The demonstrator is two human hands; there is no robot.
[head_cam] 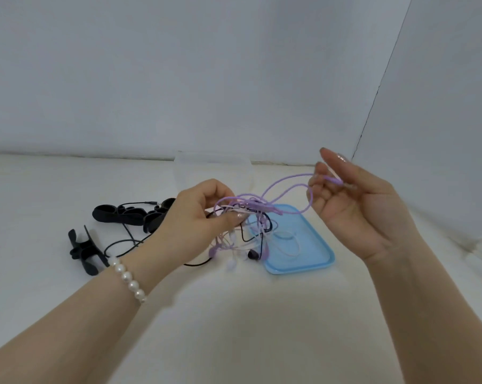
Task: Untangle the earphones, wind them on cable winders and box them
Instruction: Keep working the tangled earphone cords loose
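Observation:
A tangle of purple, white and black earphone cables (245, 214) hangs above the table at the centre. My left hand (203, 214) pinches the knot of the tangle from the left. My right hand (347, 200) is raised to the right, palm towards me, holding the plug end of the purple cable (287, 181) between its fingers. Earbuds (252, 254) dangle below the knot, near the table. Black cable winders (134, 214) lie on the table to the left, one more winder (86, 249) nearer me. A black cable (123, 245) trails among them.
A light-blue box lid (314, 245) lies flat on the table under the cables. A clear plastic box (212, 169) stands behind, against the wall. White walls close off the back and right side. A pearl bracelet (127, 278) is on my left wrist.

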